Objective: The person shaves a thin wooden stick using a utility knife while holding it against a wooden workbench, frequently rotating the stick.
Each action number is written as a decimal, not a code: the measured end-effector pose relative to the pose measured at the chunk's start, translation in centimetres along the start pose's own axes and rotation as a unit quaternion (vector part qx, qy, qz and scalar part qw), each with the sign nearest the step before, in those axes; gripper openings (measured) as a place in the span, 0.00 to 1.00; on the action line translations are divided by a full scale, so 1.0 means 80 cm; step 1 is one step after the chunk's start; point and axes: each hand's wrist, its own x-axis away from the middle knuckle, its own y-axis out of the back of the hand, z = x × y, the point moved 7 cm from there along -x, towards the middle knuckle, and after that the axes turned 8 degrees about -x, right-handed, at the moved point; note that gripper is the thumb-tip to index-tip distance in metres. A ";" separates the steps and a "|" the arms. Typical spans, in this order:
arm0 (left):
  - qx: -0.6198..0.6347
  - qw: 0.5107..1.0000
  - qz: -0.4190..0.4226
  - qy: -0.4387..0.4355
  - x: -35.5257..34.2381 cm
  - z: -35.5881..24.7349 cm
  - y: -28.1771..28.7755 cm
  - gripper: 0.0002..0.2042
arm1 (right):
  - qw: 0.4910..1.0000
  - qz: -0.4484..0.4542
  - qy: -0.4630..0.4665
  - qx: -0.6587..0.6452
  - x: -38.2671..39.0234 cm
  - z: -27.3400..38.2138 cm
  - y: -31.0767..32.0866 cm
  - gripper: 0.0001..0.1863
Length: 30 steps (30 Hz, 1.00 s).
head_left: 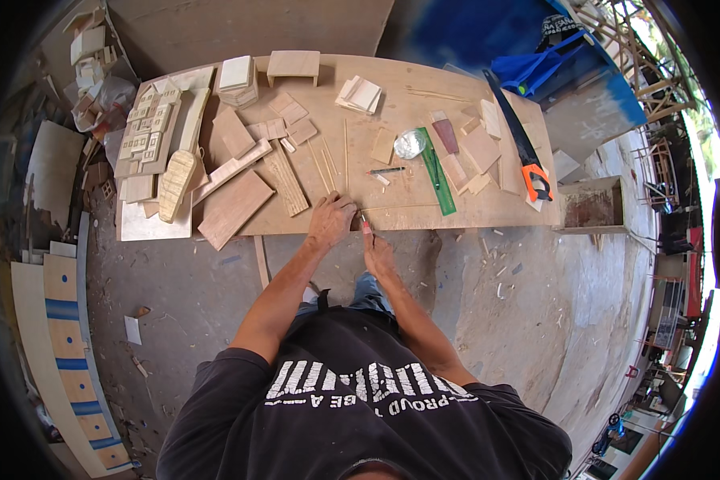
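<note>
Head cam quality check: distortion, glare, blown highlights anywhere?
Head view: strong fisheye, the workbench edges bow and black vignette rings the frame; right rim is blown out by daylight; a shiny round foil piece glares; both hands, left hand and right hand, are sharp.

A dusty concrete floor (536, 320) strewn with wood chips is lit by daylight, with a plywood workbench (408, 120) and stacked boards (64, 336) alongside.

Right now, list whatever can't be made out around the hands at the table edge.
- Head view: the small red-tipped tool in the right hand is too small to identify.
- What lies under the left hand is covered by that hand.
- The thin wooden sticks are too small to count surely.
- The wooden table: its underside and legs are hidden by its top.
</note>
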 end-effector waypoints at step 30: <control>-0.003 1.000 -0.017 -0.020 -0.003 0.006 -0.002 0.03 | 0.993 -0.102 0.047 -0.031 -0.002 0.031 -0.002 0.39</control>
